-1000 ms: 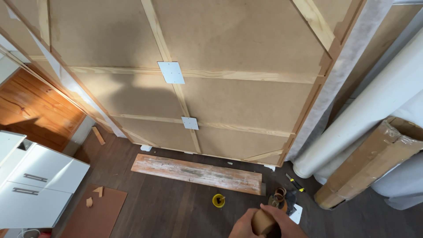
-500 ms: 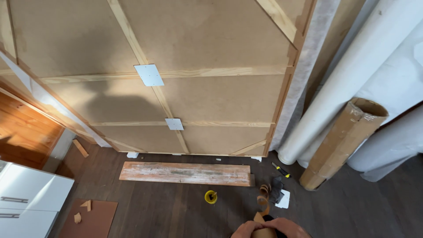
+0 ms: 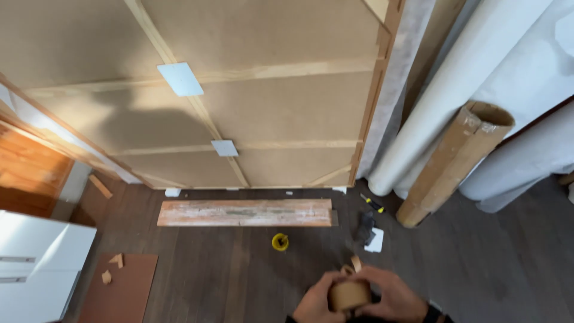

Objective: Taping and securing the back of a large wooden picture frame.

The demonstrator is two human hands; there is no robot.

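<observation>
At the bottom of the head view, at about six o'clock, we hold a small brown roll of tape (image 3: pixel 349 294) between both hands: our left hand (image 3: pixel 315 302) cups it from nine o'clock and our right hand (image 3: pixel 390 299) from three o'clock, fingers closed around its rim, so the two hands are together and clamped on the same object. We judge the roll light and fairly stiff, a cardboard-coloured ring that should resist a squeeze on its rim but could slip if pinched on its smooth outer face; the surest hold looks to be across the rim, as now. Its flat round face points up toward the camera, so its short axis runs toward us and it has no marked long axis. Beyond it, toward twelve o'clock on the dark wooden floor (image 3: pixel 490 263), lies a small yellow object (image 3: pixel 280 241), and further on a worn plank (image 3: pixel 245 213) running left to right before a large framed fibreboard panel (image 3: pixel 287 113). At two o'clock lean a cardboard tube (image 3: pixel 457 161) and white rolls (image 3: pixel 478 78); a yellow-handled screwdriver (image 3: pixel 372 203) lies near them.
</observation>
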